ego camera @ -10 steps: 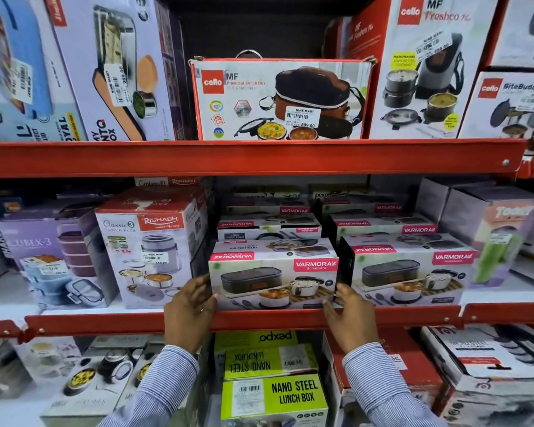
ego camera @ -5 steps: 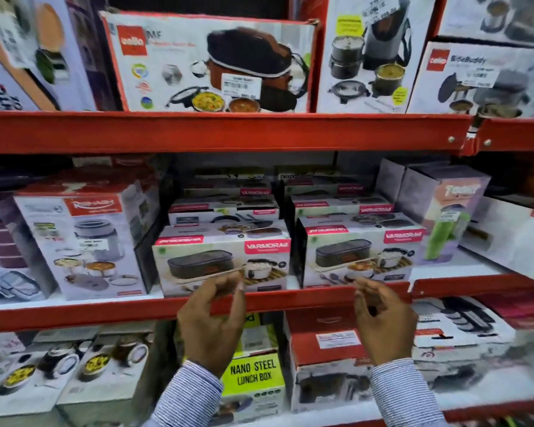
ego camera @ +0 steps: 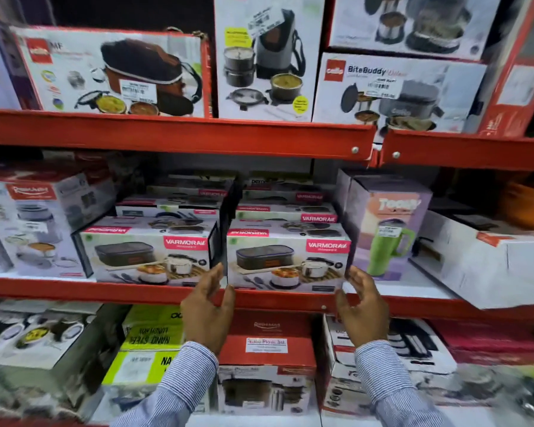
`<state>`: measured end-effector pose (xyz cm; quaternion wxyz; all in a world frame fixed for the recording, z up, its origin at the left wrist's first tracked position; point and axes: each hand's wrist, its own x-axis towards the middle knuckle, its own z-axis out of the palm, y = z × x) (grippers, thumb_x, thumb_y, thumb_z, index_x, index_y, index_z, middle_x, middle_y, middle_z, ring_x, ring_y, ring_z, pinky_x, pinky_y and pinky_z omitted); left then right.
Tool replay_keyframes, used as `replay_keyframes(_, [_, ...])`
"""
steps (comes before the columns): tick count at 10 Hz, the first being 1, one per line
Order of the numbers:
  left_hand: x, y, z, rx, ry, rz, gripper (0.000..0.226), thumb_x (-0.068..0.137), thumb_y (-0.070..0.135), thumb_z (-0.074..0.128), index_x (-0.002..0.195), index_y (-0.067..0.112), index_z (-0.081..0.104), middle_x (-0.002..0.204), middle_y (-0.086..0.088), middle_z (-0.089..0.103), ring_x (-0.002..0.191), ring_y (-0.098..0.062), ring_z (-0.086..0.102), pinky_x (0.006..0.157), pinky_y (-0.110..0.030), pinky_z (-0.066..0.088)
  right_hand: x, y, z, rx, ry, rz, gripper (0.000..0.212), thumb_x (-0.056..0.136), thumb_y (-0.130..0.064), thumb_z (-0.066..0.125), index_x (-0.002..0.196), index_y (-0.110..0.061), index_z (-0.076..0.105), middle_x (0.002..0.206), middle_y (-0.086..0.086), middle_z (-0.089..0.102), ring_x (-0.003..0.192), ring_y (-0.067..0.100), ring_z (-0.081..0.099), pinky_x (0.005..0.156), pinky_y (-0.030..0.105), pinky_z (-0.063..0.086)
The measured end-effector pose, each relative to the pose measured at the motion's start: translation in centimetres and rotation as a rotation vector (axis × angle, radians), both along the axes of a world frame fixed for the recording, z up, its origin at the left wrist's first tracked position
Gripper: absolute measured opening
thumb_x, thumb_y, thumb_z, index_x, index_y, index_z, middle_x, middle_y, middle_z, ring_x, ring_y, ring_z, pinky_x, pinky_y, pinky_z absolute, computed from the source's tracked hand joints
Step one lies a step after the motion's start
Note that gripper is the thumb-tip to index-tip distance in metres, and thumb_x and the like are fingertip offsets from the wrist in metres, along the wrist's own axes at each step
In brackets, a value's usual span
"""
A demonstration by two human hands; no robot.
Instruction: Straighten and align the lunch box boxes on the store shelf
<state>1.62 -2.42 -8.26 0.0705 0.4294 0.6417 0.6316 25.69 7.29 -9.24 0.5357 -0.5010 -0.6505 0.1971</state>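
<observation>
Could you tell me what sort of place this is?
Most likely a shop's kitchenware aisle: red shelves stacked with boxed lunch boxes, such as the Varmora box, and price stickers on the packaging.

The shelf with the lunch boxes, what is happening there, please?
A person in a striped shirt is tidying the middle shelf of a store rack. The left hand and the right hand are open, one at each lower front corner of the right Varmora box, framing it rather than gripping it. This box stands at the shelf's front edge, beside the left Varmora box, with a narrow gap between them. More Varmora boxes are stacked behind both.
</observation>
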Motion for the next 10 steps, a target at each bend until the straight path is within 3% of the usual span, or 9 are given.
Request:
replay_keyframes(2, [0.5,1.3,-0.1,-0.126,0.094,0.088,0.051,0.086,0.018,0.068,0.134,0.010,0.055,0.125,-0.010,0.068,0.108,-0.015,0.066,0.094,-0.021,0.044,1.1,0.8,0.4,-0.067,-0.013,0.097,0.050,0.085,-0.014,0.067,0.133,-0.012,0.054,0.121,-0.009,0.060,0.113,0.005,0.059,0.100,0.030,0.046])
replay_keyframes(3, [0.5,1.9,-0.1,-0.143,0.111,0.116,0.049,0.086,0.021,0.067,0.133,0.011,0.057,0.123,-0.012,0.069,0.106,-0.023,0.069,0.100,-0.035,0.050,1.2,1.1,0.6,-0.077,-0.034,0.103,0.046,0.085,-0.012,0.066,0.130,-0.011,0.057,0.116,-0.010,0.061,0.109,0.004,0.060,0.097,0.025,0.046])
replay_keyframes(4, [0.3,2.2,-0.2,-0.144,0.138,0.134,0.042,0.086,0.021,0.067,0.128,0.014,0.062,0.117,-0.010,0.073,0.100,-0.021,0.071,0.097,-0.042,0.055,1.4,1.4,0.8,-0.073,-0.041,0.103,0.043,0.086,-0.009,0.065,0.128,-0.011,0.059,0.112,-0.010,0.062,0.106,0.003,0.060,0.094,0.022,0.045])
replay_keyframes(7, [-0.4,2.3,-0.5,-0.145,0.139,0.137,0.032,0.086,0.019,0.067,0.117,0.014,0.069,0.108,-0.009,0.076,0.098,-0.020,0.072,0.094,-0.044,0.056,1.2,1.0,0.5,-0.081,-0.006,0.087,0.042,0.086,-0.011,0.065,0.128,-0.012,0.059,0.118,0.000,0.069,0.105,0.004,0.061,0.095,0.028,0.049])
replay_keyframes(9, [-0.4,2.1,-0.5,-0.137,0.162,0.120,0.034,0.086,0.023,0.067,0.118,0.013,0.069,0.111,-0.009,0.075,0.097,-0.019,0.071,0.094,-0.040,0.056,1.5,0.7,0.6,-0.101,-0.006,0.081,0.041,0.086,-0.014,0.066,0.127,-0.013,0.060,0.118,0.001,0.069,0.102,0.001,0.061,0.085,0.009,0.044])
replay_keyframes(10, [-0.4,1.9,-0.7,-0.095,0.173,0.136,0.036,0.084,0.025,0.070,0.118,0.012,0.069,0.112,-0.009,0.075,0.098,-0.019,0.072,0.094,-0.038,0.055,1.4,0.4,0.5,-0.070,0.066,0.072,0.046,0.085,-0.016,0.068,0.130,-0.015,0.058,0.123,0.001,0.068,0.111,0.008,0.063,0.098,0.030,0.051])
